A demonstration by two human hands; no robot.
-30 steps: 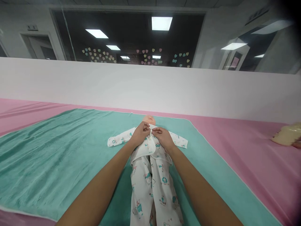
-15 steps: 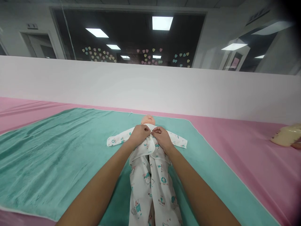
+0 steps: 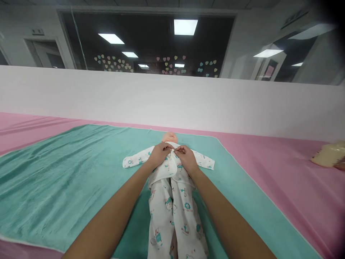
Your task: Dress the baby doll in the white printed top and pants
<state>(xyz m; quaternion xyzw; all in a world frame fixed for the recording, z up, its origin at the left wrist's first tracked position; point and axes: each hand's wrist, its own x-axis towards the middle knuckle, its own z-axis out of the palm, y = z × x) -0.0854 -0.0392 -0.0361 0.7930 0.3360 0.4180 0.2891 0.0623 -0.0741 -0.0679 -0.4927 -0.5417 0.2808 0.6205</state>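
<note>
A baby doll lies on its back, its head away from me, dressed in a white printed baby shirt and matching trousers. Both sleeves stretch out to the sides. At the chest, my left hand is closed with its fingertips pinching the shirt's front edge. Facing it, my right hand pinches the shirt front from the other side. A small white button shows between the fingertips. Whether it sits in a buttonhole I cannot tell. The lower front flaps hang slightly apart.
Under the doll a green blanket is spread over a pink sheet. A low white wall runs behind it, with a dark window above. At the far right edge lies a yellowish object, partly cut off.
The fingertips of both hands have shifted slightly at the shirt front, and the white button now shows between them. The doll and blanket stay where they were.
</note>
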